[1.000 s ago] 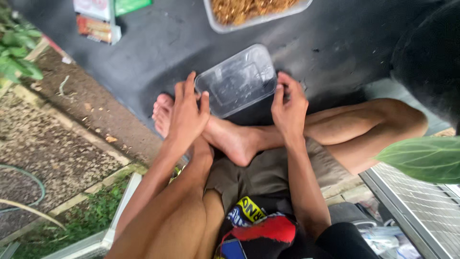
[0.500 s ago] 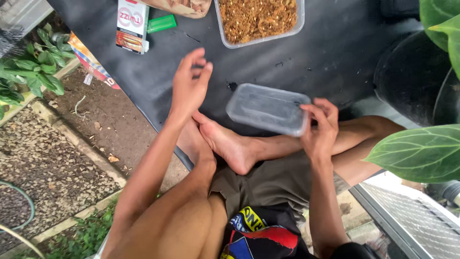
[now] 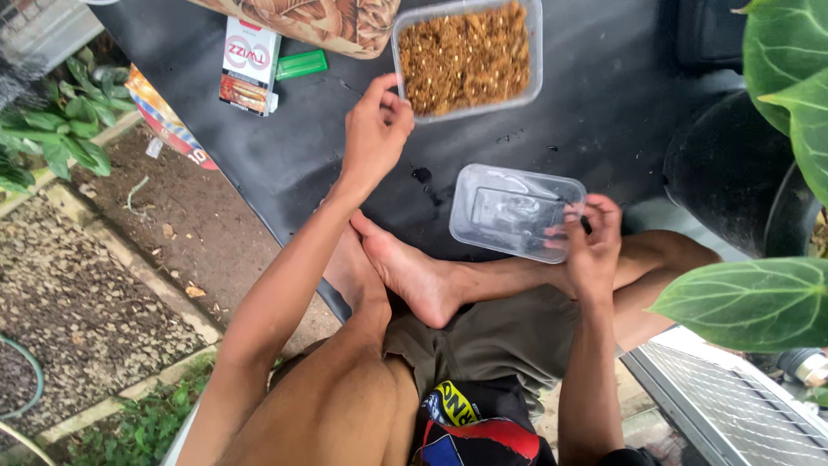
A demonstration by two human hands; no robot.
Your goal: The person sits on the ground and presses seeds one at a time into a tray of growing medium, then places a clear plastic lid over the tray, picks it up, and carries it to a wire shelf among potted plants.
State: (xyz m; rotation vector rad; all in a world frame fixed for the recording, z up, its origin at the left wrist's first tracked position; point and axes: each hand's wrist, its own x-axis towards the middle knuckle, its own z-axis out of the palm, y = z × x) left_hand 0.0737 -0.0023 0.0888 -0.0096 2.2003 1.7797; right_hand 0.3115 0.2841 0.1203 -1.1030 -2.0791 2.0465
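Sitting cross-legged at a black counter (image 3: 285, 164). Right hand (image 3: 591, 246) holding a clear plastic lid (image 3: 513, 210) at its near right edge, fingers (image 3: 573, 231) clamped on the rim, lid lying just above the shin. Left hand (image 3: 375, 134) hovering beside the near left corner of a clear tub (image 3: 467, 57) of brown shreds, fingers loosely curled together, gripping nothing. Lying further left: a white carton (image 3: 248, 65) and a green lighter (image 3: 301, 64).

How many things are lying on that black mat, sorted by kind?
Clear plastic tub of brown shreds: 1
Clear plastic lid, held by the right hand: 1
Small white carton: 1
Green lighter: 1
Leaf-patterned pouch: 1
Total: 5
The left hand reaches toward the tub.
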